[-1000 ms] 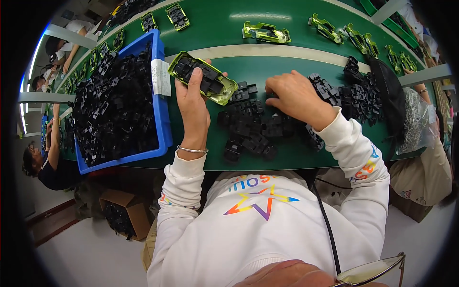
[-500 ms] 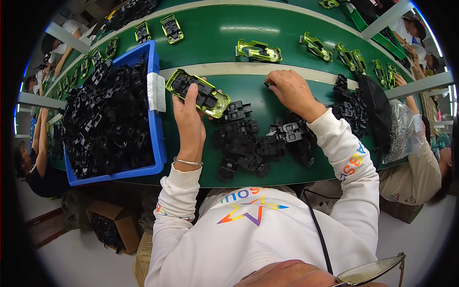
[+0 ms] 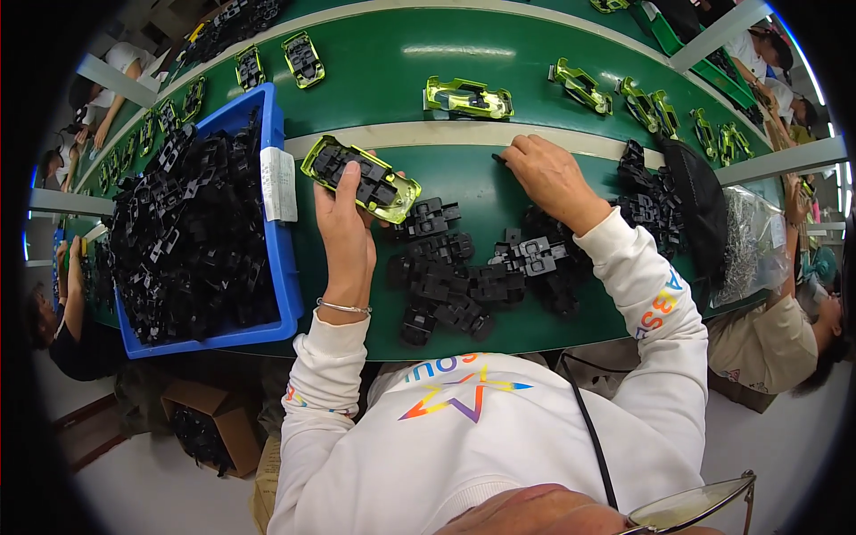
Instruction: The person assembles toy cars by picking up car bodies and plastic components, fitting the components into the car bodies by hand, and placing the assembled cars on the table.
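Note:
My left hand [image 3: 342,234] is closed round a lime-green toy car body [image 3: 401,198], its underside up, with a black plastic insert [image 3: 364,180] seated inside it. The thumb presses on that insert. Over the bench to the right, my right hand [image 3: 555,183] is pinched, and a small dark piece [image 3: 498,158] pokes out at its fingertips; its kind is too small to tell. Between and below the hands lies a loose pile of black plastic inserts [image 3: 443,276] on the green bench.
A blue bin [image 3: 287,294] heaped with black parts stands at left. Behind a pale rail, a green belt [image 3: 374,85] carries several car bodies [image 3: 466,98]. A black bag [image 3: 700,205] and a clear bag of small metal pieces [image 3: 747,245] lie at right. Co-workers sit at both sides.
The whole view has shifted slightly. My right hand has moved a little to the right, away from the car body, still pinched. My left hand keeps its hold on the car body.

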### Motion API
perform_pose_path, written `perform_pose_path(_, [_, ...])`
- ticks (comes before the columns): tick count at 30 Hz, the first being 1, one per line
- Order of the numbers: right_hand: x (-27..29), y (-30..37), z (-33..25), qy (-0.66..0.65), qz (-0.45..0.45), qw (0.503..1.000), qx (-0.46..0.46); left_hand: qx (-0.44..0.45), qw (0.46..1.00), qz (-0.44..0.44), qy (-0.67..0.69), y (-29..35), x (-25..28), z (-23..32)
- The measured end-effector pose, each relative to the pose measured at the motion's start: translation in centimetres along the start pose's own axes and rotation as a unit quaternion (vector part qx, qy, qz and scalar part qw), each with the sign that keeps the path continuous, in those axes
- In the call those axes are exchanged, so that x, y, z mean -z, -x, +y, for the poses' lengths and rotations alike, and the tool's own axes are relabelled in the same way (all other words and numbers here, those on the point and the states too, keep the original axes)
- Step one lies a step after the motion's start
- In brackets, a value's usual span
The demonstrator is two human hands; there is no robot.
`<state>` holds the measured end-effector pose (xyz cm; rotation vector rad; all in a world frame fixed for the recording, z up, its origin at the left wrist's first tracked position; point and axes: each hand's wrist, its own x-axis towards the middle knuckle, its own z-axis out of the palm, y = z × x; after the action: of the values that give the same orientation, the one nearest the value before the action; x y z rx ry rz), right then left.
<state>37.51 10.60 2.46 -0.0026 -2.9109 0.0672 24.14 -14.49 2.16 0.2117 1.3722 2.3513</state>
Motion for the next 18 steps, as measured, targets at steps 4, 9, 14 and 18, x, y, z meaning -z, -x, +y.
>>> perform_pose_path(4, [-0.2,-0.5,0.1,0.039,0.016,0.999,0.012,0.003,1.000,0.003,0.005,0.1,0.2,-0.1])
perform_pose_path(9, [-0.4,-0.4,0.9,0.016,0.011,0.999,-0.026,-0.020,0.999,0.023,0.020,0.3,0.5,-0.3])
perform_pose_path(14, [0.0,-0.8,-0.2,-0.010,0.023,0.997,-0.068,-0.057,0.998,-0.010,0.016,1.6,0.3,0.2])
perform_pose_path(18, [2.3,-1.9,-2.1,-0.293,-0.015,0.938,-0.186,-0.067,0.997,-0.008,-0.031,2.5,0.2,0.7])
